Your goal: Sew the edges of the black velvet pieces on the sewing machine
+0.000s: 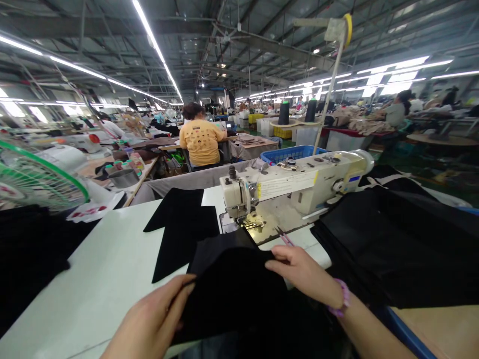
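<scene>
From where I'm standing, L hand (153, 316) & R hand (299, 269) each pinch an edge of the blk. cloth (232, 294) just before the sewing m/c (284, 179), prob. positioning it, next move needing edges aligned & flat.

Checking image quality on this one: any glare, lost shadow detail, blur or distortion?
Head view: strip lights burn out to white; black cloth between left hand and right hand loses most fold detail; machine reads fairly clearly; distant detail goes soft; fan looks stretched at the left edge.
</scene>
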`<action>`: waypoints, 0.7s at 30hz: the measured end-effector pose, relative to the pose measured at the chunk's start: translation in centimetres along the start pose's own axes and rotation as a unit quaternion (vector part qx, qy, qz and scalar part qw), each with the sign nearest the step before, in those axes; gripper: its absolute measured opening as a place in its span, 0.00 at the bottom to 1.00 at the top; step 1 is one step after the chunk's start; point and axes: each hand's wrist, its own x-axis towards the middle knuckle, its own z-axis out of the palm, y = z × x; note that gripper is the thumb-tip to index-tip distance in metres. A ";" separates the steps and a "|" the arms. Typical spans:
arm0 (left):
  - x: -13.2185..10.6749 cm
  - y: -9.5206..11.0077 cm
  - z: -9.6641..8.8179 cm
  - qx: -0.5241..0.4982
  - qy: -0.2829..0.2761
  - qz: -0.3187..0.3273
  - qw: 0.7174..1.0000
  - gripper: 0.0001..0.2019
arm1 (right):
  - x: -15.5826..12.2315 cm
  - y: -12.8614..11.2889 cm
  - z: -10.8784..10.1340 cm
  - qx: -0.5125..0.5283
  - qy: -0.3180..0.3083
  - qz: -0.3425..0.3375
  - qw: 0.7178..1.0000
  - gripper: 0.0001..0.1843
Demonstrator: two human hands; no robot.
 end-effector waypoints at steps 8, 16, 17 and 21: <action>9.6 -1.9 3.4 0.209 -0.034 -0.099 0.972 0.10 | 8.8 3.1 6.2 -0.108 0.110 0.037 0.987 0.05; 9.9 -4.2 5.1 0.041 0.038 -0.055 0.997 0.04 | 10.2 3.9 7.0 -0.076 0.120 0.045 0.989 0.07; 9.5 -4.0 5.1 0.014 0.058 -0.046 0.997 0.04 | 10.0 4.0 6.9 -0.057 0.122 0.038 0.990 0.07; 7.4 -2.7 4.3 -0.106 0.133 -0.049 0.984 0.08 | 8.0 4.0 5.9 0.059 0.139 0.012 0.988 0.03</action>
